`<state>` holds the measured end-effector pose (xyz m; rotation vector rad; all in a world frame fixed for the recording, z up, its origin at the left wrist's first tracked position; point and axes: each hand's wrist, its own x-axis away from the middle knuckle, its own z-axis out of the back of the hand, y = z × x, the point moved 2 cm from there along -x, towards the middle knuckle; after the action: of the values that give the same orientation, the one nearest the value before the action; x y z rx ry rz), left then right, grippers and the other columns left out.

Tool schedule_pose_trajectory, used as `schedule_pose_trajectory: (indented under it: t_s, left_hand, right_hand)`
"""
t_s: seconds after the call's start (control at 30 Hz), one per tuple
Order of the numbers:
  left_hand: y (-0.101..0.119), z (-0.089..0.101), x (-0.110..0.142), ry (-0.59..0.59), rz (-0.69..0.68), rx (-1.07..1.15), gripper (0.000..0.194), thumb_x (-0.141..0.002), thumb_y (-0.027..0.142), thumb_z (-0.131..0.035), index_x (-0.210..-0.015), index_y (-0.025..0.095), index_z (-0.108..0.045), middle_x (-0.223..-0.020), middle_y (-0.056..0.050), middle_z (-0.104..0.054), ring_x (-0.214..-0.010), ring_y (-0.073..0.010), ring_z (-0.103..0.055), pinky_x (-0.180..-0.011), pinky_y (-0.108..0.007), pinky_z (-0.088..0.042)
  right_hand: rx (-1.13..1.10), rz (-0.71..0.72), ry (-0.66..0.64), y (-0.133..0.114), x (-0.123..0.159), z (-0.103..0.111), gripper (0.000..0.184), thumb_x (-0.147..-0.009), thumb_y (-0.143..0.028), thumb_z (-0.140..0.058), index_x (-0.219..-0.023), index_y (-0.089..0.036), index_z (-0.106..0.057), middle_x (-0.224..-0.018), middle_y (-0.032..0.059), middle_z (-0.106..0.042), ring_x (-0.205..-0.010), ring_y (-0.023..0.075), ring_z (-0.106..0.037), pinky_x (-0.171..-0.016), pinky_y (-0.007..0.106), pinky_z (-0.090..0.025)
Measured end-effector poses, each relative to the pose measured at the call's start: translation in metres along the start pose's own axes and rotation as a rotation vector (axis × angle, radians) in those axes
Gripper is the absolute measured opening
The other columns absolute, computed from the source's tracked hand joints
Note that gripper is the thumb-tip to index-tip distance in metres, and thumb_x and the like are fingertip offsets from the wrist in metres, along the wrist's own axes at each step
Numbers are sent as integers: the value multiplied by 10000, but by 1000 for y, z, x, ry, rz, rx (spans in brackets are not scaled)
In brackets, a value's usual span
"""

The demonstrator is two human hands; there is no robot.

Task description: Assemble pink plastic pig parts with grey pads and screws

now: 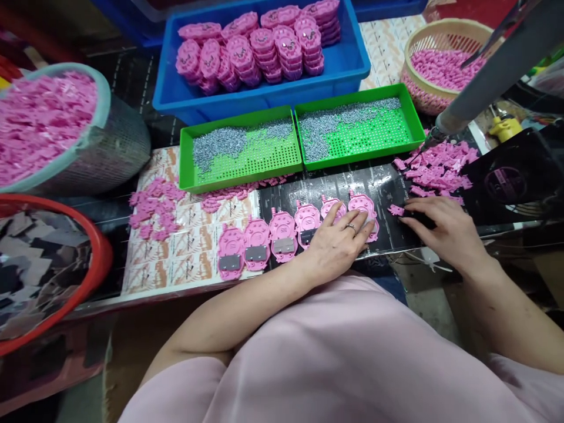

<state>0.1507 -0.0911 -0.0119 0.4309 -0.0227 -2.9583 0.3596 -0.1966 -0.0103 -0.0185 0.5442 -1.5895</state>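
Note:
A row of several pink toy shells (269, 234) lies open side up along the table's front edge. My left hand (339, 238) rests flat on the rightmost shells, fingers stretched out, a ring on one finger. My right hand (440, 226) lies just to the right, fingers extended toward one small pink piece (395, 210) at the edge of a loose heap of the same pink pieces (438, 167). Neither hand visibly grips anything.
Two green trays (189, 158) (408, 108) of small screws sit behind the row. Further back: a blue bin (348, 64) of stacked pink shells and a wicker basket (445, 32). Left: a grey basket (118, 141), a red tub (94, 247). A hanging screwdriver (480, 79) is upper right.

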Motion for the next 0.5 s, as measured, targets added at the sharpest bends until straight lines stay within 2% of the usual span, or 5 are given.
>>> schedule_pose_trajectory:
  t_s: [0.2,0.3,0.37,0.43,0.5]
  left_hand:
    - [0,-4,2,73,-40,-35,282,-964,149,-477,-1217,101,-594,-1210,-99,-676,-1148,-202,-616,-1143,-514,-326]
    - [0,-5,2,95,-42,-43,274,-957,145,-485,-1199,95,-603,-1182,-99,-688,-1128,-205,-628,-1116,-516,-365]
    - [-1,-5,2,101,-41,-45,279,-957,148,-483,-1201,93,-604,-1181,-103,-689,-1127,-209,-628,-1094,-512,-392]
    - [-1,-5,2,98,-45,-43,286,-959,144,-474,-1210,93,-600,-1192,-105,-685,-1138,-210,-624,-1088,-509,-399]
    - [-1,-4,2,93,-51,-39,287,-962,143,-468,-1213,93,-599,-1199,-107,-682,-1148,-210,-620,-1095,-512,-391]
  right_hand:
    - [143,14,15,-8,-12,-15,223,-926,-302,-537,-1063,-190,-675,-997,68,-718,-908,208,-644,-826,346,-500]
    - [282,-9,11,-10,-19,-14,296,-908,-409,-558,-1079,-202,-682,-896,65,-697,-843,216,-640,-640,322,-468]
    - [355,3,-9,-9,-24,-9,349,-880,-486,-576,-1045,-205,-699,-850,70,-678,-825,232,-633,-580,323,-433]
    - [345,38,-33,-6,-28,-1,353,-882,-464,-582,-1074,-191,-697,-892,87,-681,-860,242,-628,-626,332,-459]
    - [298,137,-89,-2,-32,5,290,-916,-313,-551,-1148,-191,-676,-1065,97,-687,-967,248,-616,-753,357,-490]
